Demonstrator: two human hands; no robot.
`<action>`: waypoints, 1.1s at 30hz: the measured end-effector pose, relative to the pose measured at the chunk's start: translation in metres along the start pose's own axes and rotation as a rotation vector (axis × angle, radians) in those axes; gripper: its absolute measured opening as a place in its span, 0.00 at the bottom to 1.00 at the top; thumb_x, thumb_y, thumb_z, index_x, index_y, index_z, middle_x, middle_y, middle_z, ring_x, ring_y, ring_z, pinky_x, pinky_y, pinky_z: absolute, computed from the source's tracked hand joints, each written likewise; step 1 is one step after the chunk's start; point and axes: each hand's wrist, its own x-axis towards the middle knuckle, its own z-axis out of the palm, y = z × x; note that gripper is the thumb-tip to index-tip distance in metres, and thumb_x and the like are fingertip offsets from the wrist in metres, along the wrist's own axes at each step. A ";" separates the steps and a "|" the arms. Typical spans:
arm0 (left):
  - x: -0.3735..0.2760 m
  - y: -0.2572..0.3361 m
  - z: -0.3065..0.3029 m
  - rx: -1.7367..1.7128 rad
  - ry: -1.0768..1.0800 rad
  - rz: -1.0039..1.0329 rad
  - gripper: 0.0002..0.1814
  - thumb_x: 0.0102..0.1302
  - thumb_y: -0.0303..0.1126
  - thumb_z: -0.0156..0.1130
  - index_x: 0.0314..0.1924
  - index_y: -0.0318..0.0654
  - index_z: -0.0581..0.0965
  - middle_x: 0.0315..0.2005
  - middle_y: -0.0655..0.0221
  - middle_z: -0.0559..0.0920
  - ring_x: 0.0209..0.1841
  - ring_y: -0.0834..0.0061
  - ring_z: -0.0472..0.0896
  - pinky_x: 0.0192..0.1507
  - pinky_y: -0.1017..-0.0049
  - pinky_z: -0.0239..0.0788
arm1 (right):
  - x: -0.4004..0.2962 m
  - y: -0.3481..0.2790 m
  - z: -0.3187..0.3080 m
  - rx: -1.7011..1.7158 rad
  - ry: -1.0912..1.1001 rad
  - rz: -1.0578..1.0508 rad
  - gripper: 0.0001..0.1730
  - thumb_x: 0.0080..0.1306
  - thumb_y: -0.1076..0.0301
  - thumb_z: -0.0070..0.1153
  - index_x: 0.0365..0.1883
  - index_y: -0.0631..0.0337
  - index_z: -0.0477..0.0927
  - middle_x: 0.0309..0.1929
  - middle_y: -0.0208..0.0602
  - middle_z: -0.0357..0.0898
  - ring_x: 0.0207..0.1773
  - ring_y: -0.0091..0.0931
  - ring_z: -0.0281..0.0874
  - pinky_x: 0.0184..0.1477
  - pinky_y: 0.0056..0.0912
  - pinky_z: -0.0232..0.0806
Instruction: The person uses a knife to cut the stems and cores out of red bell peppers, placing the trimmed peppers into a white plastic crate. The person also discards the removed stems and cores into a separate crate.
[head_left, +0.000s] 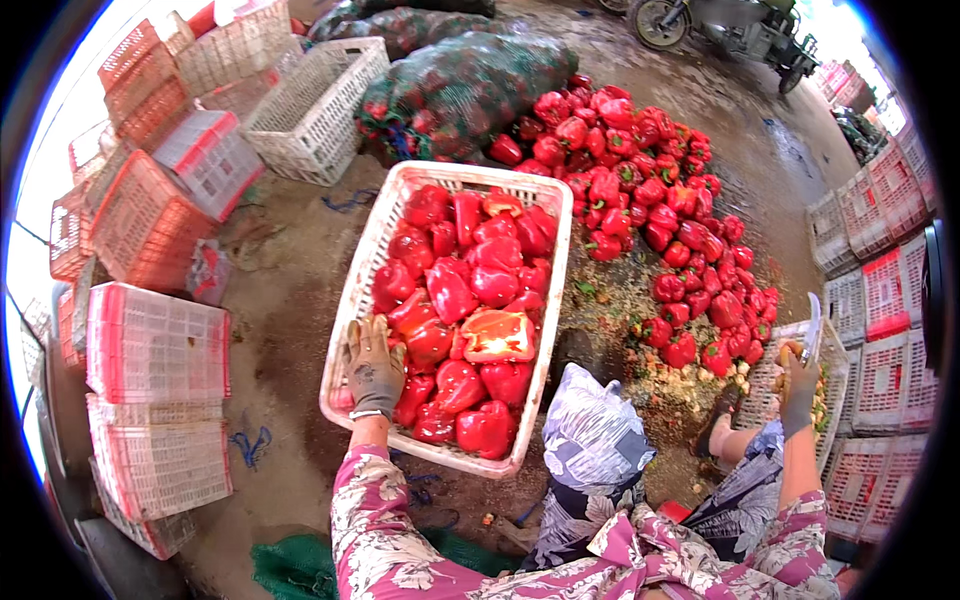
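A white plastic crate (561, 300) full of red bell peppers (495, 281) stands in front of me, one pepper in it showing a cut, open side. My left hand (373, 371), in a grey work glove, rests flat with fingers spread on the crate's left side, against the peppers. Off to the right, my gloved right hand (796, 382) is closed around the handle of a knife (813, 326) with a curved blade pointing up. Beneath that hand is a second white crate (765, 360) with pepper scraps in it.
A heap of whole red peppers (645, 187) lies on the floor beyond the crate, beside a green mesh sack (472, 90) of peppers. An empty white crate (322, 112) stands at upper left. Stacked crates line the left (157, 345) and right (885, 285). A motor tricycle (720, 34) is at the back.
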 end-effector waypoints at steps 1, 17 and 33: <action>0.001 0.007 -0.007 0.009 -0.035 -0.027 0.34 0.69 0.48 0.57 0.71 0.42 0.65 0.72 0.58 0.64 0.75 0.50 0.57 0.75 0.52 0.46 | -0.007 -0.007 0.005 -0.004 -0.005 0.016 0.15 0.69 0.62 0.60 0.49 0.60 0.80 0.28 0.34 0.80 0.10 0.18 0.63 0.11 0.22 0.57; 0.011 0.044 -0.044 0.073 -0.181 -0.205 0.39 0.67 0.56 0.58 0.74 0.51 0.62 0.74 0.57 0.61 0.77 0.52 0.53 0.74 0.48 0.42 | -0.037 -0.044 -0.013 0.142 -0.005 -0.029 0.13 0.70 0.62 0.60 0.48 0.60 0.80 0.29 0.30 0.79 0.12 0.16 0.64 0.13 0.20 0.58; -0.018 0.164 -0.022 -0.295 0.052 0.279 0.22 0.59 0.40 0.66 0.55 0.50 0.76 0.46 0.65 0.81 0.56 0.62 0.76 0.60 0.53 0.64 | -0.044 0.012 -0.034 0.181 0.035 0.042 0.11 0.68 0.62 0.62 0.45 0.55 0.81 0.26 0.29 0.77 0.11 0.16 0.61 0.12 0.20 0.56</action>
